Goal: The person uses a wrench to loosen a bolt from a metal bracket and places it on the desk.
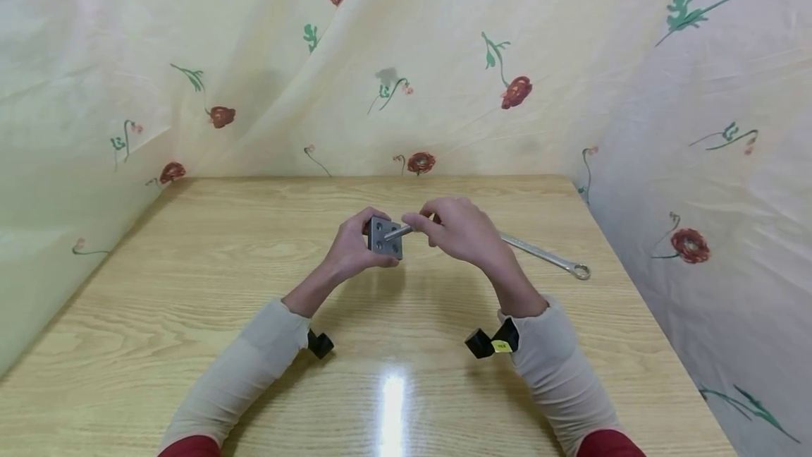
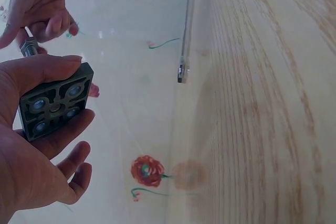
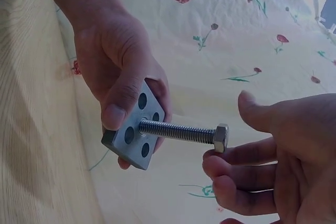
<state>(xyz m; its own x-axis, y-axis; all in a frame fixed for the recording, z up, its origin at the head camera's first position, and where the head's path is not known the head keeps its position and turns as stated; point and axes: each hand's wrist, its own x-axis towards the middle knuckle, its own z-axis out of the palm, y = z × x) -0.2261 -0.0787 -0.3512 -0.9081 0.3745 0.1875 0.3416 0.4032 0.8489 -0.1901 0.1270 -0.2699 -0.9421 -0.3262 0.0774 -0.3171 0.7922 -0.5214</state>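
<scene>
A square grey metal plate with round holes is held between the thumb and fingers of my left hand, above the table. In the left wrist view, the ribbed back of the plate faces the camera. A hex bolt sticks out from the plate's middle hole, most of its threaded shank outside. My right hand is at the bolt's head. In the right wrist view, its thumb stands apart from the head, while the loosely bent index finger lies against or just under it.
A combination wrench lies on the wooden table, to the right of and partly behind the right hand. Flower-patterned cloth hangs behind the table and along its sides. Black wrist cameras sit at both sleeves.
</scene>
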